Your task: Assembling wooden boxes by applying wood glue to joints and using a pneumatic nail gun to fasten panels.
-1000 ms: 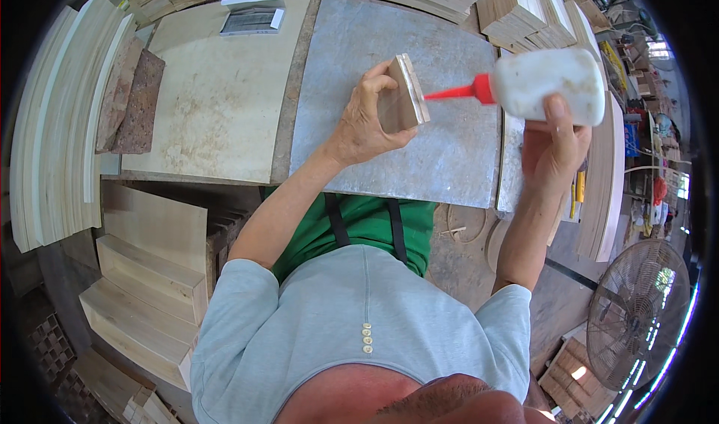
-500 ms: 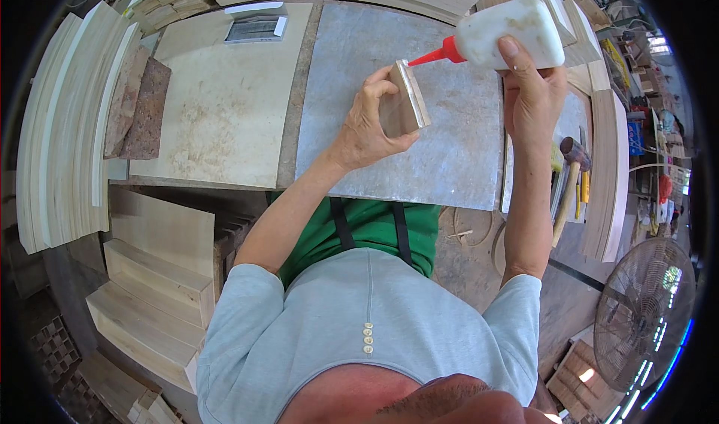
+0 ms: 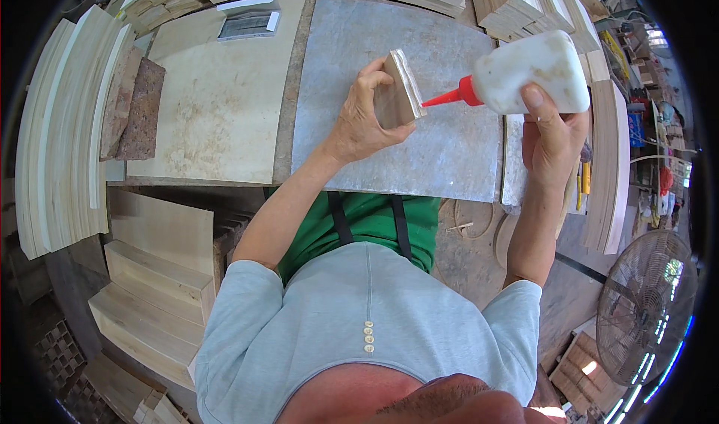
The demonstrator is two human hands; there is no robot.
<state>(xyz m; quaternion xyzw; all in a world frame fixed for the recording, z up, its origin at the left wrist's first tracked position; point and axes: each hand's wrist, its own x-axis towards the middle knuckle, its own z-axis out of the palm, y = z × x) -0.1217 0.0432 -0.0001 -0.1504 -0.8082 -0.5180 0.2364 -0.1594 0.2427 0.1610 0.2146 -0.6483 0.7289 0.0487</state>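
Observation:
My left hand (image 3: pixel 361 121) grips a small rectangular wooden block (image 3: pixel 395 98) by its ends, holding it tilted above the grey metal sheet (image 3: pixel 457 154) on the bench. White glue shows along the block's long edge facing right. In my right hand (image 3: pixel 554 128) is a white squeeze bottle of glue (image 3: pixel 528 72), held on its side. Its red nozzle (image 3: pixel 449 97) points left, and the tip is at the near end of the block's glued edge. Whether the tip touches the wood I cannot tell.
A pale board (image 3: pixel 232 95) covers the bench's left part, with an open white box (image 3: pixel 249 21) at its far edge. Two bricks (image 3: pixel 138 110) stand beside stacked wood strips (image 3: pixel 64 132) at left. More wood (image 3: pixel 603 169) lines the right. A fan (image 3: pixel 648 304) stands lower right.
The glue bottle and my right hand have moved right and nearer to me. Its nozzle tip has gone from the block's far end to its near end. The block has shifted slightly away.

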